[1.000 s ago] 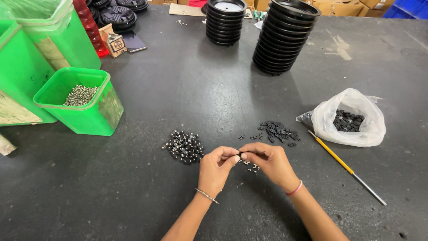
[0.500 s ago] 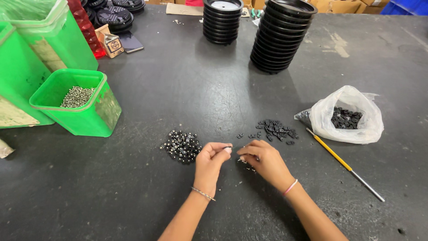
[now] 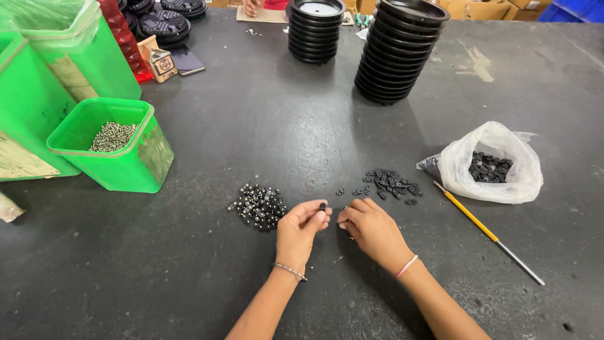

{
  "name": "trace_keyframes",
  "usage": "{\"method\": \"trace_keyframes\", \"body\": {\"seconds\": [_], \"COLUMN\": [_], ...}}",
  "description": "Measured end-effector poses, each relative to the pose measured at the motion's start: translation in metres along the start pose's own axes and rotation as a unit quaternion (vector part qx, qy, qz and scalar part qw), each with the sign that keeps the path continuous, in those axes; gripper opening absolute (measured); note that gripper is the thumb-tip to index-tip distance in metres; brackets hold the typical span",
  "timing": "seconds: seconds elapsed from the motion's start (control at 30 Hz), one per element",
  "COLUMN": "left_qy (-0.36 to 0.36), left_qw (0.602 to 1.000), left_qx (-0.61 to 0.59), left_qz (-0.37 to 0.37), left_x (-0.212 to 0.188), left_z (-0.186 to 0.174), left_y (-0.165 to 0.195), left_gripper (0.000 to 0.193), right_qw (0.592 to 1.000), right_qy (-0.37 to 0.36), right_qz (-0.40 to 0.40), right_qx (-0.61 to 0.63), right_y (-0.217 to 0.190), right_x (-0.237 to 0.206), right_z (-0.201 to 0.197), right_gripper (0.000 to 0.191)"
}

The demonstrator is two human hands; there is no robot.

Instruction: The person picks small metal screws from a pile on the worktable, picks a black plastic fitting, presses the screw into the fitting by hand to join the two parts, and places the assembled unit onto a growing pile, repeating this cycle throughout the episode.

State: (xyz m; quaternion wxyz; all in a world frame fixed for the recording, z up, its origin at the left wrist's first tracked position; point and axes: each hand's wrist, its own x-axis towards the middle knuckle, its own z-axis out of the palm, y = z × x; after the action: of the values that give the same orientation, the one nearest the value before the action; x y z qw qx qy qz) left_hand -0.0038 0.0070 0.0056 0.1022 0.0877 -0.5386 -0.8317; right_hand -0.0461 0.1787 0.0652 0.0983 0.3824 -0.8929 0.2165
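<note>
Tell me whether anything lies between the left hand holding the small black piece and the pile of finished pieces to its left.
Nothing visible does. The left hand pinches a small black piece in its fingers, and only bare table separates it from the pile of assembled pieces just beside it.

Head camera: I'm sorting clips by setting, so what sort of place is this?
Probably a small-parts assembly workshop: stacked black trays, a green bin of metal pieces, and piles of small black parts on the worktable.

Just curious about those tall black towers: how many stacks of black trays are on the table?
2 full stacks: a taller one at top centre-right, a shorter one left of it. More black trays sit at the top left edge, partly cut off, so others may be hidden.
</note>
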Motion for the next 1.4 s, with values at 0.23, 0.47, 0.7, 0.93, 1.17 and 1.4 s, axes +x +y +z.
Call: {"method": "trace_keyframes", "body": {"seconds": [0.23,0.47,0.7,0.93,1.17,1.4], "left_qy": [0.001,0.004,0.005,-0.003,-0.023,-0.056], "left_qw": [1.0,1.0,0.999,0.999,0.997,0.991], "left_qx": [0.028,0.027,0.038,0.046,0.071,0.111], "left_qz": [-0.01,-0.015,-0.012,-0.009,0.009,0.04], "left_x": [-0.002,-0.004,-0.007,-0.009,-0.01,-0.014], "left_z": [0.001,0.005,0.007,0.008,0.008,0.009], "left_y": [-0.005,-0.002,0.005,0.008,0.011,0.018], "left_gripper": [0.02,0.018,0.018,0.017,0.013,0.011], "right_qw": [0.921,0.867,0.882,0.922,0.886,0.861], "right_qy": [0.059,0.048,0.042,0.064,0.046,0.0], "right_qz": [0.173,0.211,0.205,0.152,0.192,0.209], "right_qx": [0.343,0.448,0.421,0.349,0.42,0.463], "right_y": [0.003,0.018,0.014,0.008,0.011,0.019], "right_x": [-0.001,-0.003,-0.005,-0.002,-0.002,-0.002], "right_z": [0.0,0.009,0.009,0.005,0.008,0.002], "right_gripper": [0.011,0.019,0.017,0.013,0.011,0.019]}}
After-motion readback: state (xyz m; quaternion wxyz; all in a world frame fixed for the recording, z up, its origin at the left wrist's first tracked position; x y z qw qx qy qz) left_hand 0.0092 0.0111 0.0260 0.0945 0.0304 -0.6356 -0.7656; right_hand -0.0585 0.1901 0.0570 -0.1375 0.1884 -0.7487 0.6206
